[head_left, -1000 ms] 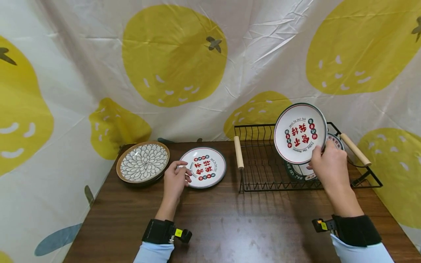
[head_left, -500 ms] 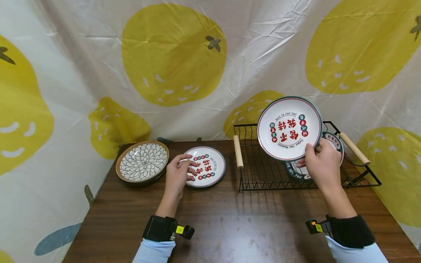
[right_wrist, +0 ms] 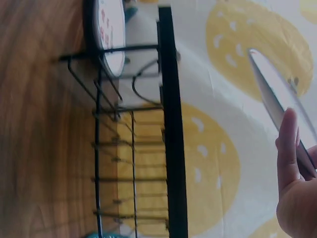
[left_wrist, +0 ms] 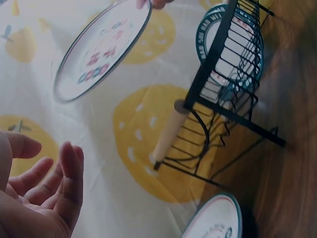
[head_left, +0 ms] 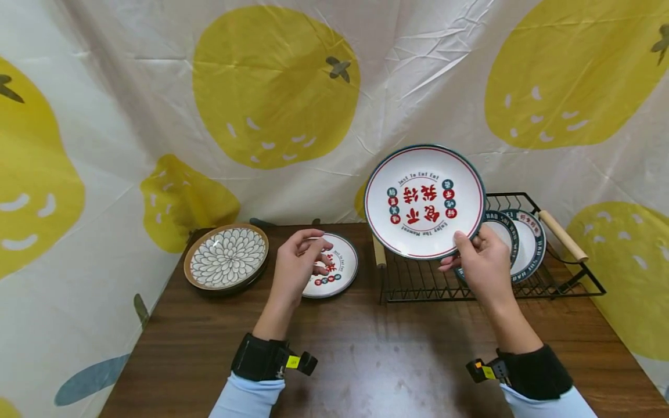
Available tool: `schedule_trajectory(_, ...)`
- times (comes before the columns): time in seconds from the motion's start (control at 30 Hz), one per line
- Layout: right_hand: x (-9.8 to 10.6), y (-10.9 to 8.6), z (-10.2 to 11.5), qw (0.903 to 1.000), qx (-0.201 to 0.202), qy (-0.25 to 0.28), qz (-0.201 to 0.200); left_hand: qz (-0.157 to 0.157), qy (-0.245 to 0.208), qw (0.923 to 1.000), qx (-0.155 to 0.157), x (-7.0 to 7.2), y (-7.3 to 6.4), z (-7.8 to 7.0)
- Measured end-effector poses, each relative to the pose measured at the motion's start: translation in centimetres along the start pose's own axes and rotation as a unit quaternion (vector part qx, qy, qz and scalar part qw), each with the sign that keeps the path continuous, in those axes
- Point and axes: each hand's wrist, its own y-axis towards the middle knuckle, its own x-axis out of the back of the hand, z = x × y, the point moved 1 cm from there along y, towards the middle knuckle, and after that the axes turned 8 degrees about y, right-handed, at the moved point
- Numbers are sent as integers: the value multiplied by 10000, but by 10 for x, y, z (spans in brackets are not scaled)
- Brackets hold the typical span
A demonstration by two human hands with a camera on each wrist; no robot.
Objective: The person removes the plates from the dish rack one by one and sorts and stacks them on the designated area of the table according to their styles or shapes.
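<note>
In the head view my right hand [head_left: 485,268] pinches the lower right rim of a white plate [head_left: 424,200] with red lettering and a dark green edge. The plate is held up, its face toward me, overlapping the left of a black wire dish rack [head_left: 428,284]. My left hand [head_left: 299,261] is raised with loosely bent fingers and holds nothing. Behind it a similar lettered plate [head_left: 342,267] lies on the table, partly hidden by the fingers. The left wrist view shows the held plate [left_wrist: 105,49] tilted beyond the left hand [left_wrist: 42,193].
Two plates with dark lettered rims [head_left: 529,247] stand in the rack's right part. Pale wooden handles [head_left: 563,236] sit at the rack's ends. At the table's left lies a brown-rimmed dish with a petal pattern [head_left: 229,257]. A fruit-print cloth [head_left: 292,197] hangs behind the brown table [head_left: 334,360].
My right hand has carried the plate leftward from over the rack's right side, and it appears larger. The rack's two plates show more. My left hand has shifted slightly right and up.
</note>
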Motion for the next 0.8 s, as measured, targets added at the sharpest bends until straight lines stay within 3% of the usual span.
schedule_trajectory(0.17,-19,-7,-1,9989,26,391,262,390,211,9989,-165,-8,-5,-10)
schedule_trajectory(0.3,-31,-13,-3,9967,-39,729,343,552,310,9979,-121,-13,-6,-12)
schedule_trajectory(0.47,-42,-19,-5,9927,-171,1135,373,656,-18,9977,-169,-14,-7,-9)
schedule_trajectory(0.63,-50,-24,-6,9923,-154,1163,387,868,-373,9949,-344,-16,-9,-6)
schedule_trajectory(0.8,-60,-31,-9,9910,-119,1245,472,803,-138,9960,-379,-20,-14,-6)
